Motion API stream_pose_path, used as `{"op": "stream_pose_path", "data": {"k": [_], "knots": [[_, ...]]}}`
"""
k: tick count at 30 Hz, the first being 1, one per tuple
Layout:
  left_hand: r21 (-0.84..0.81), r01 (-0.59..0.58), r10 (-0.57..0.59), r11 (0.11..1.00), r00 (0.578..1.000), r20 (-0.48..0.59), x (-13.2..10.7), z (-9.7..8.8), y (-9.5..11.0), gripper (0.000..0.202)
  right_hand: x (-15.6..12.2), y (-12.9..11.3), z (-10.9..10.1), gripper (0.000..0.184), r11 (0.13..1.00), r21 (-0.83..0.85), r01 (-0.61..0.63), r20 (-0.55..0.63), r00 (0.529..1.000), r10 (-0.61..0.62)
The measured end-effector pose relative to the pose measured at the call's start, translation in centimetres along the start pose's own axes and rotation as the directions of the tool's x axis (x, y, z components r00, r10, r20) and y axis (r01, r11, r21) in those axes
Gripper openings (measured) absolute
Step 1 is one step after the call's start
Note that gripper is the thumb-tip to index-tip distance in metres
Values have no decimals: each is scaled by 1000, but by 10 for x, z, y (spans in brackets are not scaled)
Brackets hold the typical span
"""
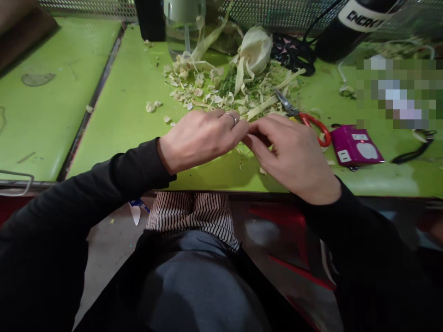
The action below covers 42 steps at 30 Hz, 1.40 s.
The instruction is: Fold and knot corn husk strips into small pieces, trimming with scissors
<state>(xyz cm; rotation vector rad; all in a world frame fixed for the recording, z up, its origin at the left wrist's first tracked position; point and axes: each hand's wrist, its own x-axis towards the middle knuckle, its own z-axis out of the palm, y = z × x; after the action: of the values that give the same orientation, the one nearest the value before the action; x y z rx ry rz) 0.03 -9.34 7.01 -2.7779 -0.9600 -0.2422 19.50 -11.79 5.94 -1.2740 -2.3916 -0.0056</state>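
Observation:
My left hand point(204, 133), with a ring on one finger, meets my right hand point(290, 150) fingertip to fingertip above the near part of the green table. Both are closed in a pinch, and whatever lies between the fingertips is too small or hidden to make out. Just beyond them spreads a heap of pale, petal-like pieces and shreds point(214, 87). A large whitish husk-like bundle point(256, 48) rests at the back of the heap. Red-handled scissors point(313, 127) lie beside my right hand, blades pointing into the shreds.
A purple packet-like object point(357, 145) sits right of the scissors. Behind the heap stands a clear bottle point(185, 34); a black bottle labelled ENERGY point(356, 25) leans at the back right. A perforated metal panel point(290, 20) runs along the back. A seam point(93, 99) divides the green tabletop point(117, 115).

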Motion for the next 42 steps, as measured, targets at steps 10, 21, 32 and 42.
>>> {"op": "stream_pose_path", "data": {"k": [10,21,32,42], "knots": [[34,75,-79,997,988,135,1,-3,-1,29,-6,-7,9,33,934,-343,103,6,994,-108],[-14,44,-43,999,998,47,-4,3,0,41,-4,1,16,29,915,-329,236,-79,958,-275],[-42,-26,23,999,998,-63,-8,10,-2,35,-9,2,17,27,871,-415,264,9,958,-286],[2,33,-33,999,996,83,-7,1,4,34,-7,4,18,28,796,-498,343,45,927,-372]]}}
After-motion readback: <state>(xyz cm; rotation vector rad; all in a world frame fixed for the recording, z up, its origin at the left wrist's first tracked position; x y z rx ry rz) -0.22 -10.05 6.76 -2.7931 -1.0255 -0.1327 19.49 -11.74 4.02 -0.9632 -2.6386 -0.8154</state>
